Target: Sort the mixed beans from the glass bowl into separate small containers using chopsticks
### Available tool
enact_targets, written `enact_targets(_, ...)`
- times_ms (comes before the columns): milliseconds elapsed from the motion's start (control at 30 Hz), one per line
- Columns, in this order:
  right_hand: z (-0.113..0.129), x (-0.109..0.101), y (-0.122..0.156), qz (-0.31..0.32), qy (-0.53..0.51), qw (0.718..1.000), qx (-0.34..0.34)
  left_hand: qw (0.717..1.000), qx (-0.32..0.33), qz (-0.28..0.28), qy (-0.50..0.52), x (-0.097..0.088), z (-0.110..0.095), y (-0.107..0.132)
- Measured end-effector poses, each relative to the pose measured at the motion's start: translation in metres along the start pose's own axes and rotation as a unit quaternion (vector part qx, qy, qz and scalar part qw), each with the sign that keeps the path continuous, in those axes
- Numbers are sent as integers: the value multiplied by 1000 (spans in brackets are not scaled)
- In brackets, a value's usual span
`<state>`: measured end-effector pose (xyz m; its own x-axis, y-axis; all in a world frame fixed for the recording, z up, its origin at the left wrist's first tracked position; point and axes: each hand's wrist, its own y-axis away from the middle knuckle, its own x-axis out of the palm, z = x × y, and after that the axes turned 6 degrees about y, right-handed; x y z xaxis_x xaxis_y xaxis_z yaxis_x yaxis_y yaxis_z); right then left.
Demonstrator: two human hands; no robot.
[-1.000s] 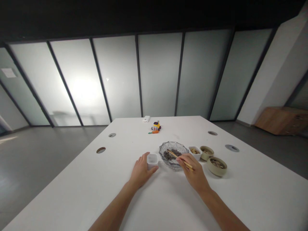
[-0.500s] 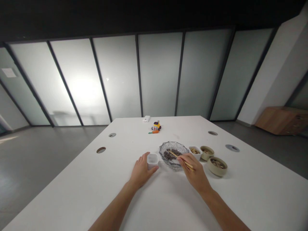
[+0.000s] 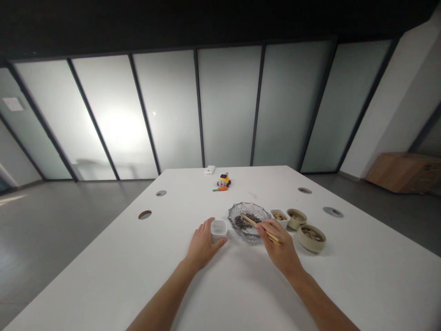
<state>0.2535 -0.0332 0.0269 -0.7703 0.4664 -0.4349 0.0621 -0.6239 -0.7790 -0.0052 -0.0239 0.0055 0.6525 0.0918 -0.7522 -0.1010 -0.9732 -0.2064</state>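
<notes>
My left hand (image 3: 203,244) is curled around a small white square cup (image 3: 218,228) on the table, thumb at its near side. No contents can be made out in the cup. In my right hand (image 3: 277,241) is a pair of wooden chopsticks (image 3: 250,220), held slantwise. Their tips reach down into a faceted clear glass bowl (image 3: 233,225), among small dark pieces (image 3: 243,222) that look like seeds or beans. The fingers hide part of the bowl's right rim. Whether the tips grip a piece is too small to tell.
Right of the glass bowl stand a white cup of pale pieces (image 3: 279,216) and two beige bowls (image 3: 296,224), (image 3: 312,244) with contents. Farther back lie a yellow toy vehicle (image 3: 224,180), an orange toy carrot (image 3: 222,189) and a white box (image 3: 210,170). Round holes (image 3: 144,214) pierce the white table.
The chopsticks in my right hand have shifted very slightly, their tips a little higher in the glass bowl. My left hand and the white cup stay in place.
</notes>
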Motion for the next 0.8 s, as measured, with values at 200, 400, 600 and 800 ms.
enact_targets(200, 14, -11, -8, -74, -4, 997, 30, 1000, -9, 7, 0, -1, 0, 0)
enact_targets(400, 32, -18, -12, -74, -42, 996, 39, 1000, 0, -1, 4, 1, 2, -1)
enact_targets(600, 39, -15, -9, -9, -52, 998, 17, 1000, 6, -3, -1, 2, 2, 0)
enact_targets(800, 31, -17, -9, -79, -12, 997, 23, 1000, 12, 2, -15, -1, 0, 1)
